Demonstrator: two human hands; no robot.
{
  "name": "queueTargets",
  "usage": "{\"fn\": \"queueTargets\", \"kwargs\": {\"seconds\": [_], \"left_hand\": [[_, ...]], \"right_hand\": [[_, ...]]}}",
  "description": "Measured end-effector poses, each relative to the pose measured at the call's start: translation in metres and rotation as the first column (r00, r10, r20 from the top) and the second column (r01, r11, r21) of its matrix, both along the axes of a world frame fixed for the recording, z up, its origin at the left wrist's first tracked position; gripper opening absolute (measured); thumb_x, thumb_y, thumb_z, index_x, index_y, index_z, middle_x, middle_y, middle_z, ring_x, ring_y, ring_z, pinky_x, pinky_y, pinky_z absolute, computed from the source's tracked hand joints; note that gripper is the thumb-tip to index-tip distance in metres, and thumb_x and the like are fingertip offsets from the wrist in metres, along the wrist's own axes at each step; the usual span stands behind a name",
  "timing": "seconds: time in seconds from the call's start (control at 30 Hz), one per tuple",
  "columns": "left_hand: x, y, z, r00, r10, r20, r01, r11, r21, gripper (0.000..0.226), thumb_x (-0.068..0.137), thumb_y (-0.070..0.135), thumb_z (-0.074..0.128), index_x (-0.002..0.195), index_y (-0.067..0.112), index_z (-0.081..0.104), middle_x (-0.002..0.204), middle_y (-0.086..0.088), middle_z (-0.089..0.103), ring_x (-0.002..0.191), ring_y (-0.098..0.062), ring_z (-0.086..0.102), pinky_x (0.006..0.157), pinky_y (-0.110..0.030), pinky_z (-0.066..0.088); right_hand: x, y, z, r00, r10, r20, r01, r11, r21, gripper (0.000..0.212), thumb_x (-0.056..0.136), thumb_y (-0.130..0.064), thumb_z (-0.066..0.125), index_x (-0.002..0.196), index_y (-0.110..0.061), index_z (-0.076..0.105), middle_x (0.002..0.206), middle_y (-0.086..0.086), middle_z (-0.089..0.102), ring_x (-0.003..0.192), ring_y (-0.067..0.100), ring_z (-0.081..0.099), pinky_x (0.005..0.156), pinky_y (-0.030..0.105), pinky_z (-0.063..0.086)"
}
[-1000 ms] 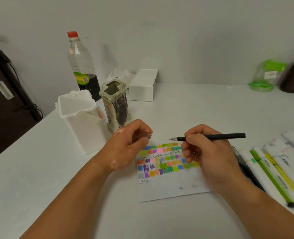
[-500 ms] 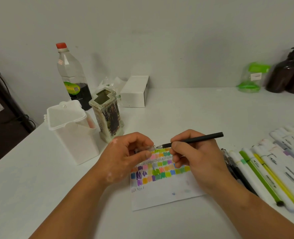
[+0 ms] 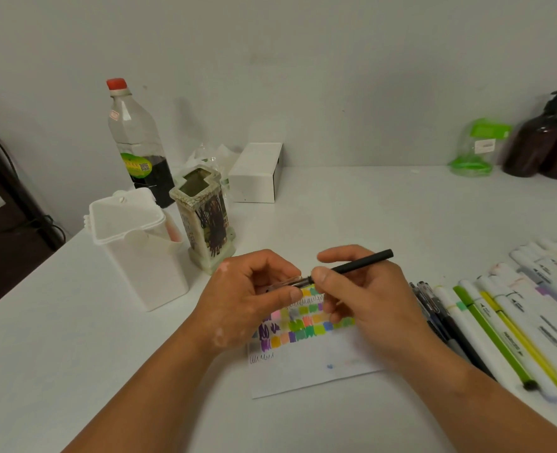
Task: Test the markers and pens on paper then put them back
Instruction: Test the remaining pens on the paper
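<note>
My right hand [image 3: 365, 299] grips a thin black pen [image 3: 362, 262] held level above the paper [image 3: 309, 371]. My left hand [image 3: 251, 292] pinches a clear pen cap [image 3: 287, 283], and the pen's tip sits inside the cap's mouth. The white paper lies flat on the table and bears rows of coloured swatches and scribbles, partly hidden by both hands. A row of markers and pens [image 3: 499, 325] lies on the table at the right. Two holders stand at the left: a white plastic one [image 3: 136, 246] and a patterned ceramic one [image 3: 205, 220].
At the back left stands a tall plastic bottle [image 3: 136, 142] with a red cap, then a white box [image 3: 257, 173]. A green packet [image 3: 479, 147] and brown pump bottles [image 3: 545, 138] sit at the back right. The table's left edge [image 3: 22, 282] runs diagonally beside dark furniture.
My hands have come together: the pen tip, bare and apart from the cap a second ago, now sits inside the clear cap held by my left hand.
</note>
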State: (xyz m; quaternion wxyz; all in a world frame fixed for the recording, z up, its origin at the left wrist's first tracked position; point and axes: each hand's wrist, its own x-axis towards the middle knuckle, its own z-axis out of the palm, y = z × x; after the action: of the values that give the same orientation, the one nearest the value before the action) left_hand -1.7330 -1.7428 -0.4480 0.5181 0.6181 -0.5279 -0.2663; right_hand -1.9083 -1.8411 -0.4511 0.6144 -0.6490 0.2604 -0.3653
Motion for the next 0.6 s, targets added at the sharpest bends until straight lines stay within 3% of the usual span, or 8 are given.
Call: {"fn": "queueTargets", "kwargs": {"seconds": [0.1,0.17,0.27,0.47,0.6], "left_hand": [[0.002,0.000,0.000,1.000,0.027,-0.002,-0.027,0.999,0.019,0.017,0.074,0.026,0.080,0.088,0.030,0.071,0.089,0.004,0.076,0.087,-0.017,0.075,0.072,-0.035,0.062],[0.002,0.000,-0.001,1.000,0.031,-0.005,-0.030,0.999,0.020,0.016,0.074,0.026,0.080,0.087,0.031,0.071,0.089,0.004,0.077,0.088,-0.017,0.075,0.072,-0.035,0.063],[0.001,-0.001,-0.002,0.999,0.023,-0.042,-0.023,1.000,0.013,0.014,0.075,0.021,0.080,0.085,0.026,0.072,0.089,0.000,0.076,0.088,-0.020,0.075,0.073,-0.037,0.062],[-0.004,-0.003,-0.005,0.995,0.000,-0.101,-0.003,0.999,-0.036,0.018,0.073,0.021,0.081,0.088,0.017,0.073,0.087,-0.004,0.076,0.085,-0.022,0.075,0.070,-0.030,0.062],[-0.008,-0.007,-0.009,0.990,-0.016,-0.140,0.015,1.000,-0.013,0.018,0.071,0.023,0.081,0.087,0.023,0.073,0.089,-0.004,0.076,0.086,-0.023,0.075,0.076,-0.034,0.062]], "right_hand": [[-0.004,-0.003,0.005,0.999,-0.015,0.048,0.013,1.000,0.028,0.004,0.080,-0.030,0.073,0.083,-0.027,0.074,0.071,0.008,0.072,0.057,0.021,0.066,0.053,0.027,0.054],[-0.004,-0.003,0.005,0.999,-0.026,0.040,0.026,1.000,-0.003,0.008,0.087,-0.023,0.074,0.079,-0.026,0.075,0.072,0.008,0.073,0.058,0.020,0.066,0.054,0.028,0.054],[-0.004,-0.002,0.003,0.998,-0.058,0.022,0.059,0.998,-0.027,0.012,0.092,-0.018,0.073,0.084,-0.026,0.076,0.073,0.007,0.074,0.058,0.017,0.066,0.056,0.027,0.056],[-0.004,-0.001,0.007,0.995,-0.101,0.015,0.102,0.994,-0.051,0.005,0.089,-0.026,0.075,0.086,-0.028,0.078,0.074,0.003,0.076,0.060,0.014,0.069,0.058,0.023,0.057],[-0.001,0.002,0.009,0.993,-0.121,-0.006,0.120,0.990,-0.076,0.005,0.093,-0.024,0.072,0.090,-0.024,0.075,0.076,0.001,0.075,0.064,0.012,0.071,0.056,0.022,0.057]]}}
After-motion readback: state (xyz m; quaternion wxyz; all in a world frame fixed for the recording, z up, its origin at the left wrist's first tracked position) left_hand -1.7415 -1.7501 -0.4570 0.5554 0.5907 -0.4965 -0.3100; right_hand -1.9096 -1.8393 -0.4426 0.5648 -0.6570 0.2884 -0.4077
